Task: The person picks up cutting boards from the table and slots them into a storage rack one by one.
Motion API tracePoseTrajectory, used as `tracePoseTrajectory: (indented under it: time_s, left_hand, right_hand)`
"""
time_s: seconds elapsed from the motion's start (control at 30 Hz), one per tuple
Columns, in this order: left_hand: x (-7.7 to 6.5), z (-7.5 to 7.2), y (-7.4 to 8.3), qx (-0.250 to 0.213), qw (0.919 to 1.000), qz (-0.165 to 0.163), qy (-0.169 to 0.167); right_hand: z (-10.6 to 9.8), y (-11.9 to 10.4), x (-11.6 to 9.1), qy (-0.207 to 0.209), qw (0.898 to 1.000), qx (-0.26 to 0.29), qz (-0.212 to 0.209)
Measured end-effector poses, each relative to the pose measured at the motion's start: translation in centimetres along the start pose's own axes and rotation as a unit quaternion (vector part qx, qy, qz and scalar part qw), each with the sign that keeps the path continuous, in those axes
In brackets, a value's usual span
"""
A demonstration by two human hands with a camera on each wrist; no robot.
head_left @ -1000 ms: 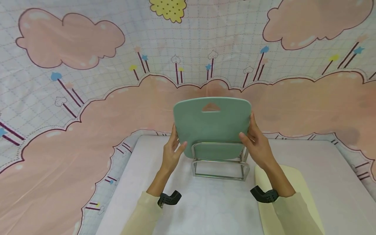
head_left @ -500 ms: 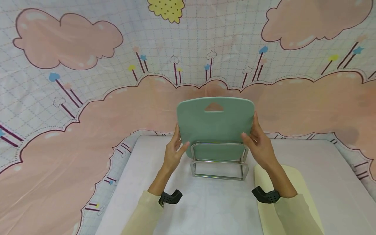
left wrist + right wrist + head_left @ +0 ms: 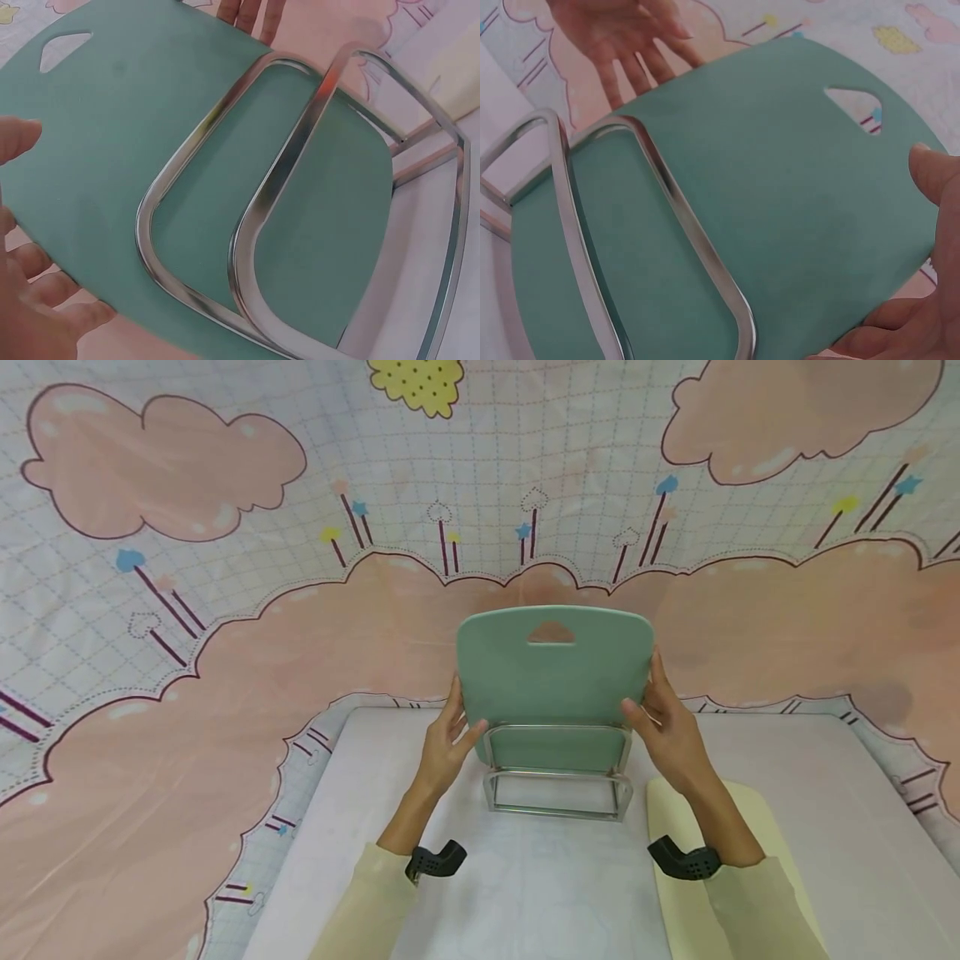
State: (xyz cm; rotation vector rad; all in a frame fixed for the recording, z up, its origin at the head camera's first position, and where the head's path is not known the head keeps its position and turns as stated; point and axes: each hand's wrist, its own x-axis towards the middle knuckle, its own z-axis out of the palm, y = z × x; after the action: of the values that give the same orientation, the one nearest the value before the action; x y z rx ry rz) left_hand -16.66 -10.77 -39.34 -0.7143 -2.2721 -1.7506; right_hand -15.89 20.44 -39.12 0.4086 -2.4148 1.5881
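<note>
A green cutting board (image 3: 555, 672) with a cut-out handle hole stands upright, leaning back slightly, in a silver metal rack (image 3: 558, 814). Its lower part sits behind the rack's front loops. My left hand (image 3: 442, 747) holds the board's left edge, thumb toward the front and fingers along the edge. On the opposite edge my right hand (image 3: 671, 731) grips the same way, its thumb in front and fingers partly behind. In the left wrist view the metal loops (image 3: 281, 169) cross the board's face (image 3: 112, 142). The right wrist view shows the right thumb (image 3: 934, 172) near the hole end.
A pale yellow board (image 3: 738, 827) lies flat on the white table (image 3: 525, 885), under my right forearm. Patterned cloth (image 3: 337, 635) with clouds hangs behind and surrounds the table. Dark camera bands (image 3: 437, 860) sit on both wrists.
The green cutting board has slid a little to the right within the rack, both hands moving along with it. The rack stays about where it was, and the head view has shifted slightly.
</note>
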Motion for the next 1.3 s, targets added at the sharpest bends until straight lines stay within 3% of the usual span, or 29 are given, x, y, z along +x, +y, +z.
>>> tracePoseTrajectory:
  time_s: [0.57, 1.3]
  left_hand:
    - [0.5, 0.6, -0.5, 0.002, 0.9998, -0.005, -0.018]
    - [1.2, 0.4, -0.3, 0.01, 0.9994, -0.022, -0.027]
  right_hand:
    - [-0.6, 0.5, -0.3, 0.004, 1.0, 0.016, 0.011]
    - [-0.8, 0.9, 0.5, -0.001, 1.0, -0.025, 0.017]
